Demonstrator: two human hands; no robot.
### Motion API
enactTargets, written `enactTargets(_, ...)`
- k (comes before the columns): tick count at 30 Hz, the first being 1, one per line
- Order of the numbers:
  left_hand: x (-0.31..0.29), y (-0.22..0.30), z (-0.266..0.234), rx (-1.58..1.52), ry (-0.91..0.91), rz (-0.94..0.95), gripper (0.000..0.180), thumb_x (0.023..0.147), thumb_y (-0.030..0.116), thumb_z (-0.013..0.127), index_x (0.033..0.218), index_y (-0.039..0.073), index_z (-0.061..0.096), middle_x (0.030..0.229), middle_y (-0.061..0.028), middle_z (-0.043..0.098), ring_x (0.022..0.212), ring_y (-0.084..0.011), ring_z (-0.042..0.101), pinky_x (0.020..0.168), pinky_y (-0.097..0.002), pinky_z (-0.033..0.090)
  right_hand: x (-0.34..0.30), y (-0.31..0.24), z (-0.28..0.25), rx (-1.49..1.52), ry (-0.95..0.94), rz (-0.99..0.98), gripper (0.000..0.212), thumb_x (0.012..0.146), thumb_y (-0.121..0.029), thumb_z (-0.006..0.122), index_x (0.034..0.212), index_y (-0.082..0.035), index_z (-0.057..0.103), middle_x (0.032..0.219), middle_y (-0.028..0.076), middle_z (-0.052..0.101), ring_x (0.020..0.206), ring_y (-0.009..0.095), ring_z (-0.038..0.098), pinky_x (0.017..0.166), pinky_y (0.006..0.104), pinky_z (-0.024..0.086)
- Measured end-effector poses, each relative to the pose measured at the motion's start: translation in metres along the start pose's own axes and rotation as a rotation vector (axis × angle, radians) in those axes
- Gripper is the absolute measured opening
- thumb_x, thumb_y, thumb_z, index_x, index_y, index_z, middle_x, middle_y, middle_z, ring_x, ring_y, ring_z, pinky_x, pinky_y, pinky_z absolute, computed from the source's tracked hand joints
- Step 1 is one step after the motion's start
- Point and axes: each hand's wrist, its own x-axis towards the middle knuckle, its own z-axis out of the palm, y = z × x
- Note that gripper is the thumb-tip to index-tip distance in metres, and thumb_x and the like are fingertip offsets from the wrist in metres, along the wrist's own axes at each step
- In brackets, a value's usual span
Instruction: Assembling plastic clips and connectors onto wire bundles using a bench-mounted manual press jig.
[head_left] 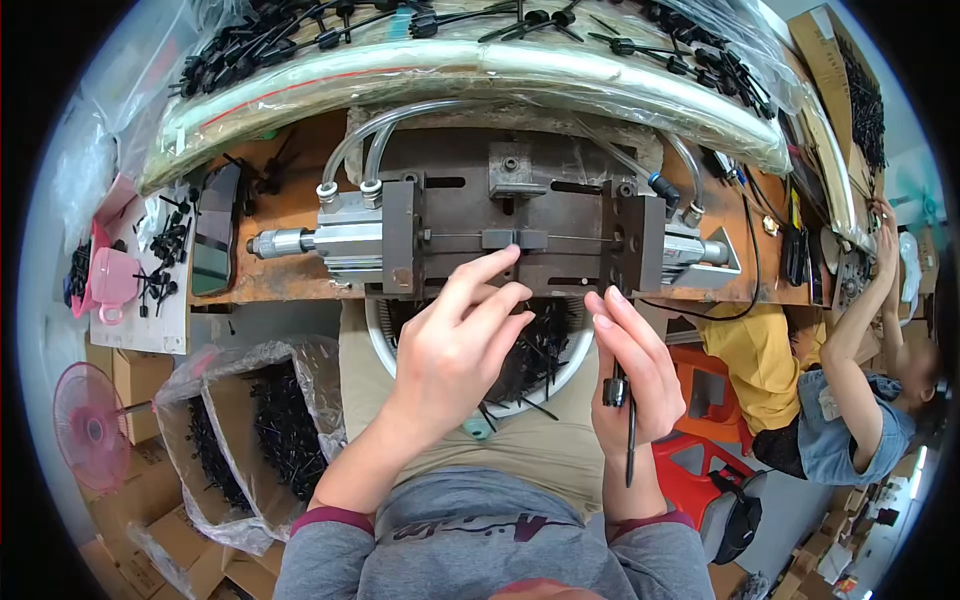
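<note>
My left hand (450, 345) reaches up to the metal fixture (450, 265) on the bench. Its index finger is stretched out, with the tip at the small dark grey block (498, 239) in the middle. The other fingers are loosely bent, and nothing shows in them. Thin rods run from both sides of the block toward the fixture's end plates. Just below the fixture's right end, my right hand (645, 370) is closed around a black rod with a knob (631, 440). The rod points down past the palm; its upper part is hidden by the fingers.
Air cylinders (355, 240) with clear hoses flank the fixture. Behind it lies a plastic-covered ledge (480, 68) heaped with black rods. A white-rimmed basket (580, 365) of similar parts sits at my lap. Lined boxes (240, 360) stand lower left; another person (850, 410) works at right.
</note>
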Motion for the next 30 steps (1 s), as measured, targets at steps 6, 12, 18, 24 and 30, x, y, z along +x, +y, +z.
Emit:
enactTargets(6, -0.010, 0.023, -0.014, -1.243, 0.049, -0.602, 0.065, 0.074, -0.019, 0.066, 0.130, -0.002, 0.038, 0.108, -0.0148, 0.061, 0.093, -0.0237, 0.066, 0.084, -0.0334, 0.058, -0.001, 0.004, 0.009, -0.010, -0.001, -0.084, 0.028, 0.075, 0.005, 0.064, 0.102, 0.008, 0.067, 0.107, 0.025, 0.066, 0.091, 0.031, 0.070, 0.074, 0.0334, 0.059)
enactTargets(12, -0.018, 0.023, -0.017, -0.903, -0.189, -0.263, 0.043, 0.071, -0.004, 0.079, 0.109, 0.004, 0.061, 0.096, -0.0048, 0.058, 0.060, -0.0046, 0.047, 0.054, -0.0215, 0.039, 0.004, -0.010, 0.013, -0.004, -0.118, -0.148, 0.030, 0.074, -0.001, 0.067, 0.103, 0.009, 0.067, 0.107, 0.023, 0.066, 0.092, 0.031, 0.069, 0.074, 0.0334, 0.059)
enactTargets(18, -0.013, 0.033, -0.025, -0.441, -0.087, -0.157, 0.037, 0.070, 0.003, 0.080, 0.104, 0.003, 0.068, 0.094, -0.0057, 0.064, 0.051, -0.0057, 0.045, 0.045, -0.0222, 0.038, -0.001, -0.005, 0.015, 0.083, -0.107, -0.052, 0.030, 0.079, 0.000, 0.067, 0.108, 0.008, 0.065, 0.111, 0.023, 0.066, 0.089, 0.028, 0.070, 0.074, 0.0321, 0.058)
enactTargets(24, -0.005, 0.018, -0.012, 0.110, 0.039, 0.055, 0.027, 0.071, 0.006, 0.076, 0.097, 0.004, 0.070, 0.112, -0.0098, 0.066, 0.062, -0.0155, 0.064, 0.054, -0.0265, 0.051, -0.015, -0.004, -0.005, 0.591, -0.083, 0.492, 0.013, 0.090, -0.009, 0.063, 0.090, 0.004, 0.062, 0.082, 0.014, 0.070, 0.066, 0.015, 0.067, 0.060, 0.0230, 0.052)
enactTargets(30, 0.000, 0.017, -0.006, 0.352, -0.038, 0.122, 0.022, 0.073, 0.011, 0.073, 0.094, 0.004, 0.069, 0.121, -0.0099, 0.065, 0.057, -0.0132, 0.062, 0.051, -0.0247, 0.048, -0.009, -0.007, -0.021, 0.905, -0.152, 0.740, 0.054, 0.104, -0.039, 0.030, 0.068, -0.003, 0.049, 0.070, 0.016, 0.064, 0.054, 0.013, 0.054, 0.053, 0.0246, 0.044)
